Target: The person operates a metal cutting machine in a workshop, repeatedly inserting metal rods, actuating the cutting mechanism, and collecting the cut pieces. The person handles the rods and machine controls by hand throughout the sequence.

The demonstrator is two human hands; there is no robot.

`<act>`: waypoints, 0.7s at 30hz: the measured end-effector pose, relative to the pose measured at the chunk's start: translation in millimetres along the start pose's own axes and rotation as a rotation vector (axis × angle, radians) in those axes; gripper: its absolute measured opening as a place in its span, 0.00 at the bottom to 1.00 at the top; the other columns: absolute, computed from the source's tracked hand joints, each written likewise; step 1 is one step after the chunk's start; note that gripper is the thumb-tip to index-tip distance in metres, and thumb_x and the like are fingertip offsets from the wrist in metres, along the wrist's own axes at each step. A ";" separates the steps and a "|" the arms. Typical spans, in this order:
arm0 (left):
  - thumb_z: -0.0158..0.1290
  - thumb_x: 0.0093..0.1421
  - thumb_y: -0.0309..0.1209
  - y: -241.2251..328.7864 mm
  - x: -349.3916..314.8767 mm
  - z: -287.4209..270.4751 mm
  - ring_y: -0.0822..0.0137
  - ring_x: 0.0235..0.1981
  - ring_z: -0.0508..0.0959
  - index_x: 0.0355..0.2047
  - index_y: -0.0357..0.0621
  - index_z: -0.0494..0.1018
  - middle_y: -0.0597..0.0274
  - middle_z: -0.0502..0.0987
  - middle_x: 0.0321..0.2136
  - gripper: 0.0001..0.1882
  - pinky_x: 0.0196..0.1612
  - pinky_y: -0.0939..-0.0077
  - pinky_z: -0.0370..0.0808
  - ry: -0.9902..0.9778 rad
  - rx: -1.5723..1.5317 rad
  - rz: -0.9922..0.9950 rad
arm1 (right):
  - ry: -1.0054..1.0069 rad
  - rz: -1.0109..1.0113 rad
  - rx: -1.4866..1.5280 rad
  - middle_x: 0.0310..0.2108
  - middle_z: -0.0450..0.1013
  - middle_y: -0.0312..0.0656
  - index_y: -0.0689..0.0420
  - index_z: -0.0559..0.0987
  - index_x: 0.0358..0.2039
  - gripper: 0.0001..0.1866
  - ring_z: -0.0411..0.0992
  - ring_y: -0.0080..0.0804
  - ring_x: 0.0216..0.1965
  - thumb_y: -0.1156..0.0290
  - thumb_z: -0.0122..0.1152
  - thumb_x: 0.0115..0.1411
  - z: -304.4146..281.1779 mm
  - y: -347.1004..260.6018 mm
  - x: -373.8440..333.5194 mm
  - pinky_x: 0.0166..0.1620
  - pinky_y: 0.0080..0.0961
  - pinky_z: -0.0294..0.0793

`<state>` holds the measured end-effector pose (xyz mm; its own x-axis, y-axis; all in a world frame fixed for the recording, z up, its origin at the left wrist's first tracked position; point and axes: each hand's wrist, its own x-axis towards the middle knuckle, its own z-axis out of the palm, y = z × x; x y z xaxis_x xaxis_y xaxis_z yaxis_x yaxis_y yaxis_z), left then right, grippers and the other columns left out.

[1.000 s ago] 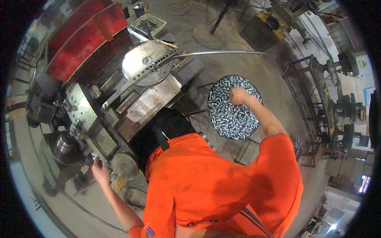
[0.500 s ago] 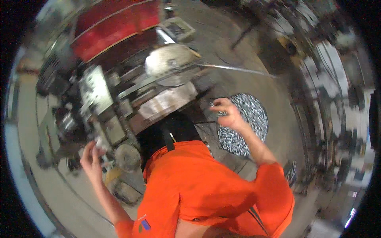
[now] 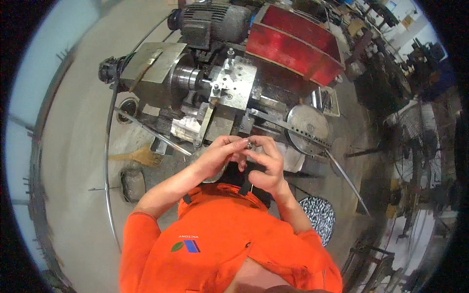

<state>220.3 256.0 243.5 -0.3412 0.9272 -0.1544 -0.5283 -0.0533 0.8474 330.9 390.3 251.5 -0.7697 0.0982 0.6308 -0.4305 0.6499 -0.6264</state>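
My left hand and my right hand meet in front of my waist. Between their fingertips is a small shiny metal part, mostly covered by the fingers. Both hands are closed on it, thumbs and forefingers pinching. Just beyond them stands a lathe-like machine with a flat metal block bolted on top. Left of that block is a round chuck or spindle. Low on the right, beside my right forearm, a round heap of small shiny metal parts is partly hidden by my sleeve.
A red metal tray and a dark ribbed motor sit behind the machine. A round disc with a perforated bar and a long metal rod lie to the right. Another rod lever and a yellow brush are at left.
My hands, apart before, have come together and now hold a small metal part. The view has swung left, so the machine and red tray appear further right.
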 end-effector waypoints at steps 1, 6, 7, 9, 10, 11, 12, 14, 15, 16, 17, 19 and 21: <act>0.47 0.59 0.42 1.9 -0.1 0.3 0.70 0.17 0.73 0.24 0.36 0.72 0.59 0.74 0.17 0.19 0.23 0.79 0.70 0.085 0.192 0.071 | -0.012 -0.008 -0.063 0.39 0.69 0.50 0.61 0.77 0.30 0.20 0.67 0.46 0.39 0.73 0.53 0.30 0.8 -3.7 2.9 0.41 0.34 0.68; 0.54 0.53 0.40 18.6 -4.7 -3.0 0.72 0.14 0.70 0.20 0.36 0.73 0.59 0.71 0.12 0.17 0.18 0.76 0.65 0.264 0.932 0.259 | -0.102 -0.112 -0.194 0.32 0.71 0.44 0.59 0.76 0.24 0.14 0.68 0.42 0.32 0.71 0.55 0.30 3.6 -2.4 17.1 0.36 0.35 0.69; 0.54 0.52 0.40 21.5 -6.2 -5.7 0.71 0.13 0.70 0.20 0.36 0.73 0.58 0.72 0.12 0.17 0.18 0.75 0.65 0.279 0.973 0.267 | -0.133 -0.125 -0.203 0.32 0.71 0.43 0.59 0.76 0.24 0.14 0.68 0.41 0.32 0.71 0.55 0.31 5.1 -1.0 21.1 0.36 0.34 0.69; 0.55 0.51 0.40 30.5 -10.6 -9.5 0.69 0.13 0.70 0.21 0.36 0.74 0.56 0.72 0.12 0.16 0.18 0.74 0.65 0.304 1.056 0.285 | -0.191 -0.154 -0.229 0.32 0.71 0.43 0.58 0.76 0.24 0.14 0.68 0.41 0.32 0.70 0.56 0.31 7.7 1.8 29.9 0.35 0.33 0.69; 0.54 0.52 0.40 40.1 -14.8 -11.6 0.63 0.14 0.72 0.24 0.38 0.75 0.55 0.73 0.14 0.15 0.20 0.73 0.67 0.296 1.090 0.163 | -0.240 -0.165 -0.216 0.33 0.71 0.44 0.58 0.77 0.24 0.14 0.68 0.41 0.32 0.69 0.56 0.31 9.0 2.1 37.4 0.35 0.32 0.68; 0.53 0.52 0.40 44.8 -16.9 -20.4 0.62 0.15 0.72 0.25 0.39 0.75 0.54 0.73 0.15 0.15 0.21 0.72 0.68 0.262 1.075 0.208 | -0.277 -0.166 -0.222 0.33 0.71 0.45 0.58 0.77 0.24 0.15 0.67 0.41 0.32 0.69 0.56 0.31 11.3 2.9 45.3 0.35 0.32 0.68; 0.53 0.52 0.40 49.8 -21.8 -31.8 0.60 0.16 0.73 0.26 0.39 0.74 0.54 0.73 0.15 0.15 0.22 0.71 0.68 0.229 1.060 0.250 | -0.313 -0.167 -0.226 0.33 0.71 0.45 0.58 0.77 0.24 0.15 0.67 0.41 0.32 0.69 0.57 0.31 14.8 3.3 54.0 0.35 0.32 0.68; 0.52 0.53 0.39 66.3 -39.9 -56.2 0.58 0.19 0.74 0.30 0.40 0.74 0.52 0.73 0.17 0.14 0.25 0.69 0.69 0.283 1.145 0.274 | -0.382 -0.193 -0.190 0.34 0.71 0.46 0.58 0.77 0.25 0.16 0.66 0.42 0.32 0.68 0.58 0.31 21.2 5.9 77.4 0.35 0.33 0.68; 0.52 0.54 0.39 81.9 -55.7 -66.9 0.57 0.20 0.75 0.32 0.40 0.74 0.51 0.74 0.19 0.14 0.26 0.67 0.70 0.371 1.248 0.251 | -0.377 -0.221 -0.220 0.34 0.71 0.46 0.58 0.77 0.24 0.16 0.66 0.42 0.33 0.67 0.58 0.31 25.2 9.5 89.9 0.36 0.34 0.68; 0.52 0.53 0.38 97.3 -73.2 -77.4 0.57 0.21 0.75 0.32 0.40 0.74 0.51 0.74 0.20 0.14 0.26 0.67 0.70 0.475 1.340 0.245 | -0.394 -0.201 -0.234 0.34 0.72 0.48 0.58 0.78 0.24 0.15 0.67 0.43 0.33 0.68 0.57 0.30 29.7 13.6 105.2 0.36 0.34 0.69; 0.53 0.52 0.38 106.5 -91.4 -92.2 0.56 0.22 0.75 0.33 0.41 0.74 0.50 0.75 0.21 0.14 0.27 0.67 0.71 0.582 1.431 0.235 | -0.410 -0.181 -0.247 0.35 0.72 0.49 0.58 0.79 0.23 0.15 0.68 0.44 0.32 0.70 0.57 0.30 36.8 20.2 119.3 0.35 0.35 0.70; 0.52 0.52 0.33 117.3 -130.8 -130.7 0.59 0.20 0.75 0.33 0.41 0.74 0.52 0.74 0.20 0.11 0.26 0.70 0.70 0.843 1.557 0.274 | -0.333 -0.242 -0.391 0.36 0.73 0.49 0.58 0.79 0.22 0.14 0.68 0.43 0.33 0.68 0.56 0.31 55.1 37.7 145.5 0.35 0.35 0.70; 0.50 0.51 0.27 109.5 -181.1 -191.0 0.67 0.19 0.73 0.34 0.40 0.74 0.57 0.73 0.17 0.10 0.26 0.74 0.69 1.085 1.250 0.321 | -0.366 -0.220 -0.520 0.36 0.73 0.44 0.55 0.80 0.19 0.12 0.67 0.42 0.34 0.67 0.57 0.30 76.7 58.5 167.7 0.34 0.34 0.69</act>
<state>75.8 11.4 267.2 -0.9254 0.2449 0.2892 0.3787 0.6229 0.6845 140.5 386.9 285.5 -0.8397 -0.2804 0.4650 -0.3831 0.9129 -0.1413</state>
